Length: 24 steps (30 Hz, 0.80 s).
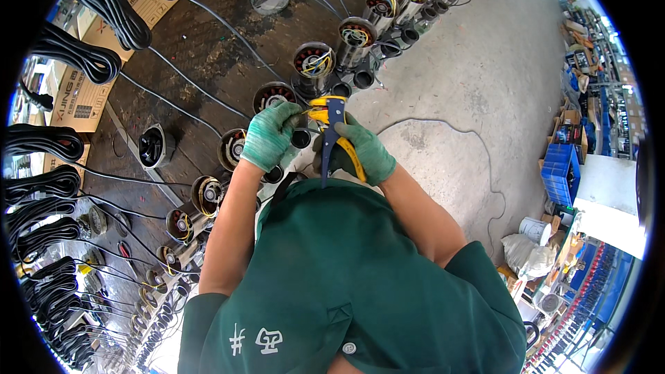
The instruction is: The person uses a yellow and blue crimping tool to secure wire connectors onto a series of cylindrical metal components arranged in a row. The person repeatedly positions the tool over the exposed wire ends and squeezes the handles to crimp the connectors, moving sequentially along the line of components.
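Note:
My right hand, in a pale green glove, is closed round a wire stripper with a dark blue-grey body and yellow jaws and handle. The tool's jaws point away from me and to the left. Just beside them, my gloved left hand pinches what looks like a thin wire; its fingers hide most of it. Under and beyond my left fingers stands a round metal motor housing with windings inside. Another open housing, with yellow and blue wires sticking out, is just past the tool.
Similar housings run in a long curved row along the edge of a dark worktable. Black cables cross the table to coiled bundles beside cardboard boxes. A square black fan-like part lies left. A blue crate stands right.

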Each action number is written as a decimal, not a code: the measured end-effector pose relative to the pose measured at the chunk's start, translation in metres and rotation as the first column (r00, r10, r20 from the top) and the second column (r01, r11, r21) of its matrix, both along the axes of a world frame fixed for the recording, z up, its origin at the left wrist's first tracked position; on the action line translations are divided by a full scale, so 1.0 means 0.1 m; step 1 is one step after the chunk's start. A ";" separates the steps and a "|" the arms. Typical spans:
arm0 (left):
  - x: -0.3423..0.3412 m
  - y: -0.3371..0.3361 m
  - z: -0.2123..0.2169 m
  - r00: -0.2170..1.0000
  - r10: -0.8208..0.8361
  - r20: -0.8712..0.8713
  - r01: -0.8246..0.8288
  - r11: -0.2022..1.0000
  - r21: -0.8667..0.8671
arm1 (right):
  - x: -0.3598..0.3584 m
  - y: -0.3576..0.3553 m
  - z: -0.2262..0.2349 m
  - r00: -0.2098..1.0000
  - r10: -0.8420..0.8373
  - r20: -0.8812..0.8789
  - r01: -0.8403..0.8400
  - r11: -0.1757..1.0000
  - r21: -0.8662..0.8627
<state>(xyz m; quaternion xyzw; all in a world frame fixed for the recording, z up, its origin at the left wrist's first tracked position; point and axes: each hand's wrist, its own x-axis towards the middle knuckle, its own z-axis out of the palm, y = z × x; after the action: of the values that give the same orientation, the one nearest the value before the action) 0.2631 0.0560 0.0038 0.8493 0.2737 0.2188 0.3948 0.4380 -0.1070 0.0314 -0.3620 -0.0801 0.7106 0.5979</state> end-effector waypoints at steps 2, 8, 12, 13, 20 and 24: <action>0.00 0.01 0.02 1.000 -0.005 0.016 0.005 1.000 -0.007 | 0.02 -0.09 -0.13 0.998 -0.065 -0.022 0.065 0.998 0.005; -0.03 -0.01 -0.02 0.999 -0.001 0.039 0.003 0.999 -0.042 | 0.13 -0.37 -0.21 0.984 -0.175 0.025 0.176 0.981 -0.085; -0.04 -0.01 0.07 0.999 -0.049 0.000 0.049 0.999 0.021 | 0.11 -0.48 -0.22 0.965 -0.239 0.106 0.247 0.967 -0.065; -0.03 -0.01 0.15 0.997 -0.052 -0.049 0.050 0.998 -0.041 | 0.11 -0.52 -0.19 0.959 -0.249 0.134 0.260 0.963 -0.067; 0.15 0.10 0.61 0.971 0.240 0.006 -0.237 0.952 0.195 | 0.42 -0.67 -0.28 0.932 -0.247 0.265 0.290 0.947 -0.136; 0.49 0.32 0.64 0.960 0.182 -0.211 -0.132 0.964 0.233 | 0.62 -0.51 -0.33 0.949 -0.219 0.227 0.253 0.959 -0.130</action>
<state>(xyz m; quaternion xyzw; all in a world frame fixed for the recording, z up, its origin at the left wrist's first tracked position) 0.3126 0.0884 0.0679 0.8822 0.3592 0.1781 0.2470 0.4998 -0.1584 -0.0015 -0.4884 -0.0426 0.5955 0.6365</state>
